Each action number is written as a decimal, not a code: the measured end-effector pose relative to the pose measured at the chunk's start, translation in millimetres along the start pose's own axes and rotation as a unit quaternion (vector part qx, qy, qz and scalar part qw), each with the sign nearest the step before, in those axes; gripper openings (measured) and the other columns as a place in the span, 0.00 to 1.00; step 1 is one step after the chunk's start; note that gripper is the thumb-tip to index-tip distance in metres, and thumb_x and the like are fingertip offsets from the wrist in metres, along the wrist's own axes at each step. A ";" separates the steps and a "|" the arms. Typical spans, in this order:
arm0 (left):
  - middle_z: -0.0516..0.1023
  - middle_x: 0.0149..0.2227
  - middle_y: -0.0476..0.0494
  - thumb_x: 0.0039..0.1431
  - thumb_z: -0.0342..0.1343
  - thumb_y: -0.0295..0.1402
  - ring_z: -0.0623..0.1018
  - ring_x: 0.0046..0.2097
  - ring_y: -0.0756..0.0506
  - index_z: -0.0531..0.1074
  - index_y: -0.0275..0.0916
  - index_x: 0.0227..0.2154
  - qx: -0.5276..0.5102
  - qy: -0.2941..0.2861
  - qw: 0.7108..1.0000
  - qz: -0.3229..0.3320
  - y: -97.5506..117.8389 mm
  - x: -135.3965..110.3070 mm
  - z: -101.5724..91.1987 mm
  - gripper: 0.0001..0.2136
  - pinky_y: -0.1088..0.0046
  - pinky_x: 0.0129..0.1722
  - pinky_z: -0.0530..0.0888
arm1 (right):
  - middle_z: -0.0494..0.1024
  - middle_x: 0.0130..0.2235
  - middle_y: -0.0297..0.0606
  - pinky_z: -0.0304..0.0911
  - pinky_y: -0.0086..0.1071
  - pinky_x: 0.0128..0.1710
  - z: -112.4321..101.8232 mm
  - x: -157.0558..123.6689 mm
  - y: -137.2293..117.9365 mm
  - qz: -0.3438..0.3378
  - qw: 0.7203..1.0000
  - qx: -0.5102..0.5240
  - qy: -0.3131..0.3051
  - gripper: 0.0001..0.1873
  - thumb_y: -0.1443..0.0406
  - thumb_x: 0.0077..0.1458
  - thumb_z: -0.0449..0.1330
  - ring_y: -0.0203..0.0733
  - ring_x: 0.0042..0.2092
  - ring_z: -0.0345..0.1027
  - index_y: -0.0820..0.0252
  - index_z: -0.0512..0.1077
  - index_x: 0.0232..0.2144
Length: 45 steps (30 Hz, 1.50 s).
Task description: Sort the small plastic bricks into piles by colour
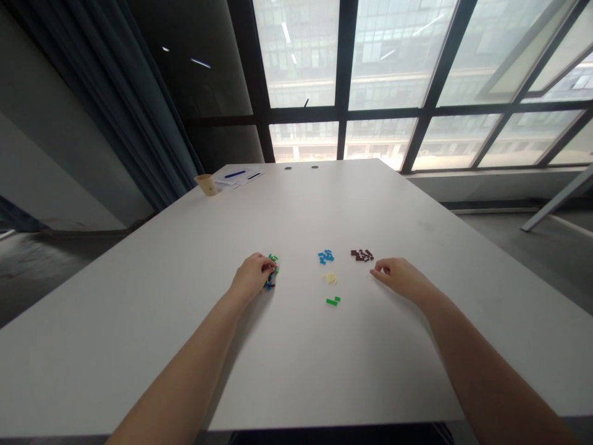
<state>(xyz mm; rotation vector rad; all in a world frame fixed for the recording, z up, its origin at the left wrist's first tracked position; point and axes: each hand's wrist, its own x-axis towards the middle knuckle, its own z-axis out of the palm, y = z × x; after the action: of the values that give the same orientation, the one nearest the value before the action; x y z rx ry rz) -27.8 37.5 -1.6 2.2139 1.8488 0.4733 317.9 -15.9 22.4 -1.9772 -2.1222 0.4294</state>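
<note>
My left hand (pixel 252 275) is over a small mixed pile of toy building bricks (pixel 273 258) in green, blue and red. Its fingers are curled down into the pile and partly cover it; what they pinch is too small to make out. To the right lie sorted groups: blue bricks (pixel 326 256), cream bricks (pixel 330 278), a few green bricks (pixel 332 301) and dark brown bricks (pixel 362 254). Just below and right of the brown group, my right hand (pixel 393 275) rests near the tabletop with fingers bent together. Whether it holds a brick cannot be seen.
A long white table (pixel 324 210) extends away from me. At its far left stand a tan cup (pixel 206 185) and papers (pixel 238 177) with a blue pen (pixel 235 174) on them. Two dark round discs lie near the far edge. Beyond are large windows and a dark blue curtain.
</note>
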 end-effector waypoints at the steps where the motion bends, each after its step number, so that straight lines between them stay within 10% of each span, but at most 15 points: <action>1: 0.71 0.35 0.45 0.48 0.49 0.33 0.71 0.37 0.46 0.75 0.42 0.28 0.006 -0.007 1.000 0.005 1.2 -0.9 0.9 0.09 0.73 0.37 0.66 | 0.71 0.25 0.36 0.50 0.26 0.24 0.7 0.1 -0.7 -0.003 1.000 0.000 -0.001 0.15 0.57 0.50 0.50 0.34 0.25 0.60 0.59 0.71 0.23; 13: 0.73 0.33 0.43 0.51 0.45 0.32 0.72 0.37 0.45 0.72 0.40 0.29 -0.022 0.043 0.997 0.064 15.0 -4.7 2.9 0.09 0.70 0.38 0.67 | 0.71 0.25 0.36 0.50 0.26 0.24 -0.1 -3.0 -10.0 -0.021 1.000 0.008 0.006 0.16 0.57 0.51 0.49 0.34 0.25 0.60 0.59 0.72 0.24; 27: 0.73 0.30 0.47 0.51 0.49 0.28 0.70 0.30 0.52 0.68 0.39 0.32 -0.248 0.096 0.948 0.177 92.5 -54.5 3.2 0.06 0.76 0.31 0.69 | 0.70 0.24 0.34 0.51 0.27 0.27 7.5 -12.0 -38.0 -0.117 0.993 0.014 0.025 0.16 0.60 0.53 0.48 0.34 0.27 0.60 0.59 0.70 0.21; 37: 0.75 0.30 0.47 0.51 0.52 0.30 0.72 0.30 0.51 0.65 0.41 0.37 -0.293 0.098 0.932 0.189 96.9 -67.2 9.6 0.09 0.73 0.32 0.70 | 0.68 0.23 0.34 0.52 0.27 0.28 15.2 -24.1 -59.1 -0.189 0.981 0.053 0.007 0.15 0.61 0.54 0.49 0.33 0.26 0.59 0.60 0.70 0.22; 45: 0.75 0.30 0.48 0.52 0.51 0.32 0.72 0.31 0.51 0.64 0.41 0.36 -0.273 0.085 0.937 0.202 98.1 -66.7 9.0 0.07 0.74 0.32 0.70 | 0.66 0.24 0.33 0.54 0.28 0.32 17.1 -33.7 -73.9 -0.290 0.938 0.156 0.108 0.07 0.63 0.51 0.53 0.34 0.29 0.59 0.58 0.69 0.32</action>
<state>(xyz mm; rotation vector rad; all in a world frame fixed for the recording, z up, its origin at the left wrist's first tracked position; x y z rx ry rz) 54.6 -45.8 19.1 2.1807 1.1111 1.1294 245.5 -54.9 33.8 -1.1003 -2.1933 0.3842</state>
